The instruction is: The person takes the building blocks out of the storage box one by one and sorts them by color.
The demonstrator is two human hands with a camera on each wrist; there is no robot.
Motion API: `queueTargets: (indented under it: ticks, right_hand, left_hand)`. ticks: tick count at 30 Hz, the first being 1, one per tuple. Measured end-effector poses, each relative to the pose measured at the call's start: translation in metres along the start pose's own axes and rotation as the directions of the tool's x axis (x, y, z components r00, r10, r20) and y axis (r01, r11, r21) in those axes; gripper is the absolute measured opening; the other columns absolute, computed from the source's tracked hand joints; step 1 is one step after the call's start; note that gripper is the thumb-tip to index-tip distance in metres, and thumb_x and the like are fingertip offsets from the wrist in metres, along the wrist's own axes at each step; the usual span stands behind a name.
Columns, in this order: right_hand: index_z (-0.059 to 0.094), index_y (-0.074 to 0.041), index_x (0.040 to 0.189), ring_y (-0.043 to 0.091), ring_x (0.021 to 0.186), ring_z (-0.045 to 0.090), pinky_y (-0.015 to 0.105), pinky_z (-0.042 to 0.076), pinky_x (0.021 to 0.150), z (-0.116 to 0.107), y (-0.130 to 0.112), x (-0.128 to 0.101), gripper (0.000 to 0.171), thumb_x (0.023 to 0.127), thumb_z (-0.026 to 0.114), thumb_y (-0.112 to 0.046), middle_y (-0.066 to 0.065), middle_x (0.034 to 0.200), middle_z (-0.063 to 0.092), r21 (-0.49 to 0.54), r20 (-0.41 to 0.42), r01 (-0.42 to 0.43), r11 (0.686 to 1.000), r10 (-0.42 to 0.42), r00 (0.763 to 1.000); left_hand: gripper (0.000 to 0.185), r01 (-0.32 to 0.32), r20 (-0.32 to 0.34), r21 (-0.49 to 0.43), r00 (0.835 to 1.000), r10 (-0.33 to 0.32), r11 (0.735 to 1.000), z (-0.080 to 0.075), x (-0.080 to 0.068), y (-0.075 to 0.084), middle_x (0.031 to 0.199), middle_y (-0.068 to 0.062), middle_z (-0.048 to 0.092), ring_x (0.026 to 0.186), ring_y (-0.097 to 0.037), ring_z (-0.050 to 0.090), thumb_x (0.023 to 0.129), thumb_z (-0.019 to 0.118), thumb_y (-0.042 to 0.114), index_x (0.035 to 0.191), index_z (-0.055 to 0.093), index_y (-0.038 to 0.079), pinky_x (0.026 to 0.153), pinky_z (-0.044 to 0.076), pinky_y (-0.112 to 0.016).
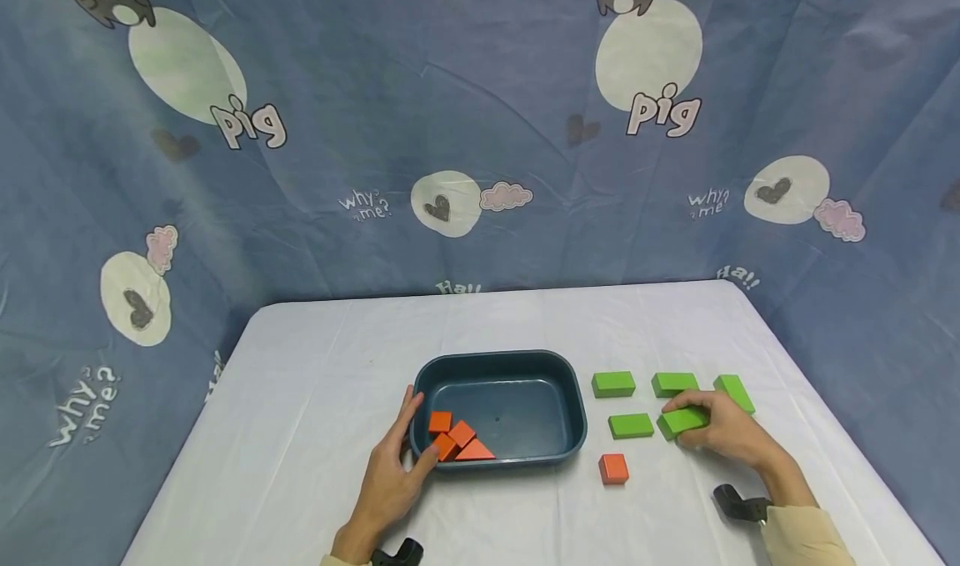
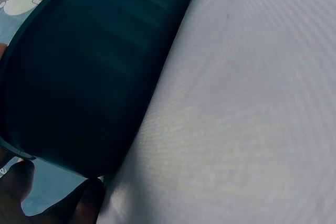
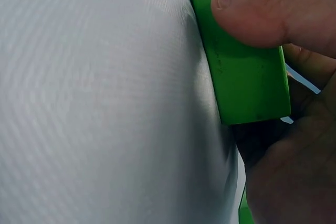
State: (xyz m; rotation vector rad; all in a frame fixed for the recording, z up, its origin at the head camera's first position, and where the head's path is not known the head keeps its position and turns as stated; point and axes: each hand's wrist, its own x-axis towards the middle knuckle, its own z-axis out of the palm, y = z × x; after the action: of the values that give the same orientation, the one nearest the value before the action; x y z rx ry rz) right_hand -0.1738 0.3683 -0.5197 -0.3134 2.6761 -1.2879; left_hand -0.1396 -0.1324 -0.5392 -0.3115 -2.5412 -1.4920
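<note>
A dark blue tub [image 1: 525,362] sits mid-table with several orange blocks [image 1: 454,439] in its near left corner. My left hand [image 1: 397,466] holds the tub's left end, fingers along the outside wall, thumb at the near rim. In the left wrist view the tub's wall [image 2: 89,77] fills the left side. My right hand [image 1: 716,428] pinches a green block [image 1: 678,421] lying on the table; the right wrist view shows my thumb pressed on that green block [image 3: 244,72]. Several more green blocks [image 1: 613,383] lie around it. One orange block [image 1: 613,468] lies alone near the tub.
A white cloth covers the table [image 1: 315,399]. A blue cartoon-print curtain [image 1: 450,132] hangs behind and to both sides. Bare cloth lies left of the tub and along the far edge.
</note>
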Motion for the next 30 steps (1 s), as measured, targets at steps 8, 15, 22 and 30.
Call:
queueTargets:
  ticks: [8, 15, 22, 30]
  right_hand:
    - [0.075, -0.010, 0.107, 0.016, 0.094, 0.053, 0.024, 0.046, 0.080, -0.001, 0.000, -0.001, 0.042, 0.068, 0.086, 0.001, 0.006, 0.110, 0.067, -0.013, -0.022, 0.034, 0.999, -0.034, 0.999]
    - [0.075, -0.011, 0.111, 0.016, 0.100, 0.057, 0.022, 0.047, 0.084, 0.001, -0.002, -0.004, 0.045, 0.069, 0.089, -0.005, 0.005, 0.113, 0.069, -0.035, -0.038, 0.047, 0.998, -0.048, 0.998]
    - [0.068, -0.001, 0.123, 0.007, 0.115, 0.060, 0.011, 0.040, 0.099, -0.007, -0.018, -0.008, 0.050, 0.077, 0.087, -0.005, 0.012, 0.120, 0.069, 0.041, -0.094, 0.138, 0.990, -0.134, 0.986]
    - [0.061, 0.007, 0.128, 0.014, 0.113, 0.063, 0.016, 0.046, 0.099, -0.019, -0.037, -0.002, 0.050, 0.082, 0.078, 0.011, 0.016, 0.122, 0.067, 0.139, -0.190, 0.308, 0.941, -0.280, 0.941]
  left_hand:
    - [0.073, 0.008, -0.005, 0.015, 1.000, -0.008, 1.000, 0.001, 0.002, -0.001, 0.167, -0.006, 0.025, 0.146, -0.021, 0.035, 0.095, 0.074, 0.027, 0.158, 0.039, 0.015, 0.109, 0.042, -0.043]
    - [0.073, -0.002, -0.004, 0.012, 1.000, 0.002, 1.000, 0.000, 0.001, -0.002, 0.166, -0.008, 0.026, 0.146, -0.021, 0.036, 0.095, 0.073, 0.027, 0.158, 0.039, 0.014, 0.109, 0.043, -0.033]
    - [0.073, -0.006, 0.000, -0.004, 1.000, 0.006, 1.000, 0.000, 0.001, -0.003, 0.167, -0.007, 0.025, 0.146, -0.019, 0.034, 0.096, 0.073, 0.027, 0.158, 0.039, 0.013, 0.110, 0.039, -0.030]
    - [0.073, 0.004, 0.007, 0.001, 1.000, -0.004, 1.000, 0.000, 0.001, -0.003, 0.167, -0.006, 0.025, 0.147, -0.020, 0.033, 0.096, 0.073, 0.029, 0.159, 0.038, 0.014, 0.110, 0.042, -0.044]
